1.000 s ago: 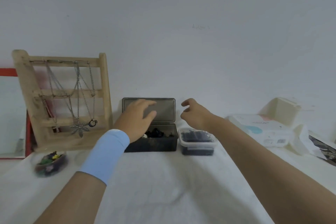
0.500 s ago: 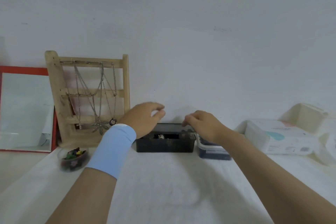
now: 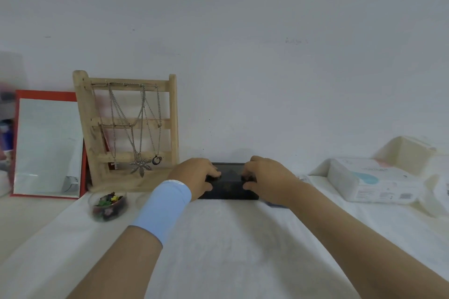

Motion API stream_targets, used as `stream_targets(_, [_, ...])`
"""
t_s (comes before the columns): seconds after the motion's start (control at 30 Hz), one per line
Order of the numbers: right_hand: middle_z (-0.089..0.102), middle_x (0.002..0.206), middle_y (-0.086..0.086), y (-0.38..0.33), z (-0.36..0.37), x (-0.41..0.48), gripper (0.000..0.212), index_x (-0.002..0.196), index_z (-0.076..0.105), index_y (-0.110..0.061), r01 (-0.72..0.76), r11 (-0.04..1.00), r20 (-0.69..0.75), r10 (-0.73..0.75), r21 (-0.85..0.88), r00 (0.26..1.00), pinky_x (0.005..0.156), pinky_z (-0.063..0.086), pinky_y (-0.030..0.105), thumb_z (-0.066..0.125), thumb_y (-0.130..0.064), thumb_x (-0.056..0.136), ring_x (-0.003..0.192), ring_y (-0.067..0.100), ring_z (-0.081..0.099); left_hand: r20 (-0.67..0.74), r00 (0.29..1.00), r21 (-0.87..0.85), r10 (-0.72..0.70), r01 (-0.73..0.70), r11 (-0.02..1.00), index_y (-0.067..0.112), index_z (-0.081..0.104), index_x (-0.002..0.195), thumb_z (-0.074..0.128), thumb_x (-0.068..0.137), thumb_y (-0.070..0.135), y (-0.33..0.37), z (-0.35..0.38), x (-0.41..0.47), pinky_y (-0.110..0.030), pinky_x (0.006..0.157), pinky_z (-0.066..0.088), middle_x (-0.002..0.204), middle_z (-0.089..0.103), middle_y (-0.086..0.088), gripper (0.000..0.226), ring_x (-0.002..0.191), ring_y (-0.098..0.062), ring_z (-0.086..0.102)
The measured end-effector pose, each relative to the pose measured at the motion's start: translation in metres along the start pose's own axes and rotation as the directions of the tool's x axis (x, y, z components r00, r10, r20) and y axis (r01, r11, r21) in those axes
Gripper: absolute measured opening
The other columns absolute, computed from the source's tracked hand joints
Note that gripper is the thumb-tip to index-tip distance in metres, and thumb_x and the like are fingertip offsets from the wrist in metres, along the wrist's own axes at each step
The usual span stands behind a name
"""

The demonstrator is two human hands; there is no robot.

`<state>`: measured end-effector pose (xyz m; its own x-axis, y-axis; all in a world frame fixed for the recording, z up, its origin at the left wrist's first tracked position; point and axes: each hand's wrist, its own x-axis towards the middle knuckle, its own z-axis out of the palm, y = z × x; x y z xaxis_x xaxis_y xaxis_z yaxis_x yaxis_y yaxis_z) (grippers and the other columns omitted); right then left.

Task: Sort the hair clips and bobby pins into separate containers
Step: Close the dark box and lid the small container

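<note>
A: What is laid out here, biggest first?

B: A white cloth-covered desk (image 3: pixel 218 250) carries everything. I place the rest from the dark translucent plastic box (image 3: pixel 228 187) at the back, by the wall. Far to its left leans a red-framed mirror (image 3: pixel 48 148). Between mirror and box stands a pale wooden rack (image 3: pixel 173 116) hung with silver chains. Well to the box's right lies a white tissue pack (image 3: pixel 369 179).

A: And the hands?

B: Both are on the box. The left hand (image 3: pixel 194 175), above a light blue wristband (image 3: pixel 165 204), grasps the box's left end, fingers curled over the lid, thumb against the front wall. The right hand (image 3: pixel 264 175) grasps the right end the same way. The lid lies flat.

A: Where are the things to sort?

B: Colourful hair clips (image 3: pixel 108 200) fill a small clear round bowl (image 3: pixel 93 213), left of the box and nearer the person. Just right of the box, a sliver of a second container (image 3: pixel 277 205) shows behind the right wrist. I see no bobby pins, and I cannot tell what the box holds.

A: So what is the step?

B: Work on the lid, I judge: seating or freeing its catch, I cannot say which. Done well, it takes equal pressure at both ends, with thumbs braced low so the box stays flat and doesn't skid on the soft cloth or spill.
</note>
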<state>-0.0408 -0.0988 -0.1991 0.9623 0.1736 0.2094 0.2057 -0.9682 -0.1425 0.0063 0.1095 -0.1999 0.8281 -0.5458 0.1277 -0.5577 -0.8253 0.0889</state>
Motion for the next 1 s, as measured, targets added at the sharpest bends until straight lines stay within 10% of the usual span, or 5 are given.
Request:
stream_targets(0.13, [0.045, 0.131, -0.008, 0.014, -0.013, -0.016, 0.067, 0.141, 0.042, -0.036, -0.062, 0.995, 0.129, 0.051, 0.081, 0.99, 0.1, 0.044, 0.038, 0.07, -0.047, 0.08, 0.118, 0.02, 0.05, -0.078, 0.996, 0.016, -0.04, 0.041, 0.999, 0.028, 0.055, 0.123, 0.067, 0.088, 0.037, 0.014, 0.004, -0.001, -0.031, 0.089, 0.049, 0.123, 0.053, 0.004, 0.038, 0.107, -0.018, 0.052])
stream_targets(0.23, [0.037, 0.137, -0.005, 0.032, -0.026, -0.031, 0.09, 0.145, 0.025, -0.036, -0.145, 0.974, 0.244, 0.186, -0.175, 0.952, 0.101, 0.04, 0.04, 0.076, -0.042, 0.072, 0.126, 0.022, 0.042, -0.156, 0.987, 0.117, 0.047, -0.029, 0.993, 0.028, 0.048, 0.132, 0.065, 0.089, 0.038, 0.03, 0.008, 0.005, -0.031, 0.093, 0.04, 0.131, 0.048, 0.005, 0.047, 0.117, -0.021, 0.047])
stream_targets(0.5, [0.057, 0.113, -0.007, 0.055, -0.024, -0.028, 0.047, 0.124, 0.057, -0.03, -0.16, 0.975, 0.118, 0.179, -0.155, 0.977, 0.081, 0.046, 0.028, 0.072, -0.019, 0.081, 0.106, 0.018, 0.057, -0.112, 0.984, 0.111, 0.141, -0.129, 0.985, 0.029, 0.05, 0.135, 0.063, 0.09, 0.01, 0.03, 0.016, 0.026, -0.033, 0.097, 0.043, 0.136, 0.051, 0.005, 0.051, 0.12, -0.02, 0.048])
stream_targets(1.0, [0.047, 0.134, 0.002, 0.038, -0.01, -0.004, 0.058, 0.139, 0.045, -0.027, -0.198, 0.934, 0.038, 0.219, -0.298, 0.975, 0.099, 0.04, 0.042, 0.069, -0.028, 0.086, 0.119, 0.026, 0.049, -0.112, 0.99, -0.05, 0.085, -0.091, 0.995, 0.03, 0.039, 0.147, 0.063, 0.093, 0.022, 0.014, 0.021, 0.021, -0.032, 0.11, 0.038, 0.148, 0.041, 0.008, 0.059, 0.132, -0.017, 0.042])
